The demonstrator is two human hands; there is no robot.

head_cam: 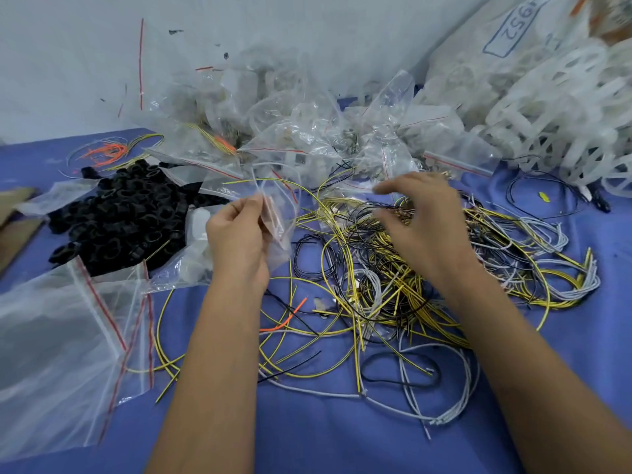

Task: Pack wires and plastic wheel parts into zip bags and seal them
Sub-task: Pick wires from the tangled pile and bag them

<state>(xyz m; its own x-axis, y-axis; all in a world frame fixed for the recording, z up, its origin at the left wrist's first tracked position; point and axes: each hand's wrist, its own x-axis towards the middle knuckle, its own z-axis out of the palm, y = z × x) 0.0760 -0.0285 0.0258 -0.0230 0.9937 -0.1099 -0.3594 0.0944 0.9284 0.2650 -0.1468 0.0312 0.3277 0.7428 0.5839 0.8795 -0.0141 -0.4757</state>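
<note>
So the left hand (236, 241) was pinching a small clear zip bag (273, 213) by its red-striped top, just left of frame centre, with a yellow wire (273, 181) arcing past it. The right hand (424, 220) hovered over the wires (393, 278), fingers spread and loosely bent, holding nothing as far as I could see, though it was motion-blurred.

That wire tangle (yellow, black, grey, one orange bit) sprawled across the blue table (325, 439) from centre to right, right under both forearms.

Other clutter: a heap of black rings (123, 217) at middle left, spilling out of a clear bag. A stack of empty zip bags (65, 354) at lower left. A big mound of filled bags (290, 131) at top centre, against the wall. White plastic wheels (554, 114) piled at upper right, with a white sack (513, 32) behind them. A bundle of orange wires (109, 152) sat at upper left, and some cardboard (17, 213) poked in from the left edge.
</note>
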